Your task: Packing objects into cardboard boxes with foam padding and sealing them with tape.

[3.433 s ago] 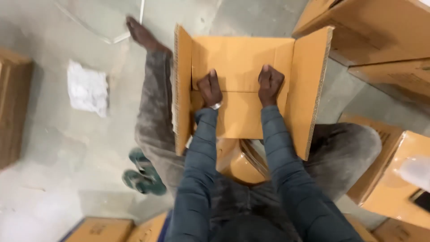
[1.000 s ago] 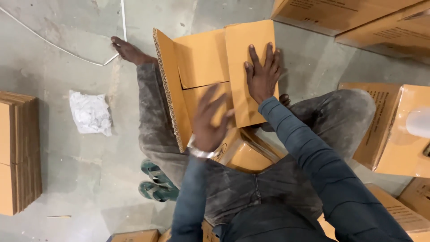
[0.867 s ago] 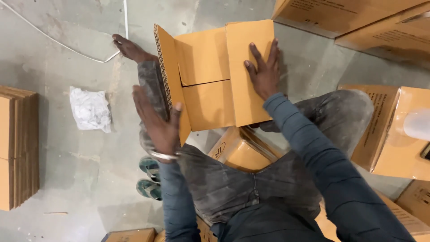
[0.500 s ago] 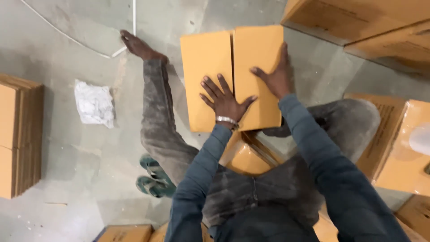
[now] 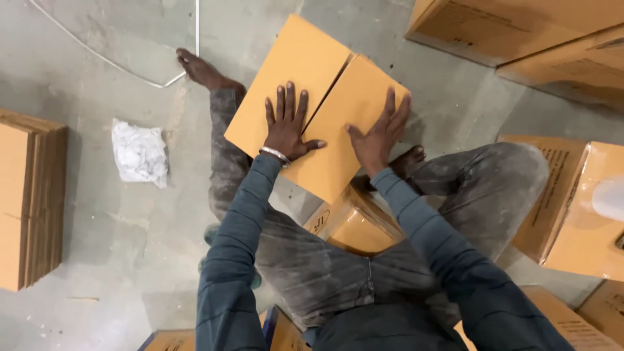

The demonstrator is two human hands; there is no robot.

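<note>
**Both palms flat on the closed flaps of a cardboard box**

The left hand lay spread wide, fingers fanned and thumb out to the side, pressed flat on the left flap of a tan cardboard box. A metal bangle sat at that wrist. The right hand was likewise open, fingers splayed, resting palm-down on the right flap near the box's edge. Neither hand gripped anything; both only pressed on the surface. The box sat tilted over the person's lap, above the grey trousers, its two flaps meeting along a centre seam between the hands. Under it lay a second small box. On the concrete floor to the left were a crumpled white rag and a stack of flattened cartons.
</note>
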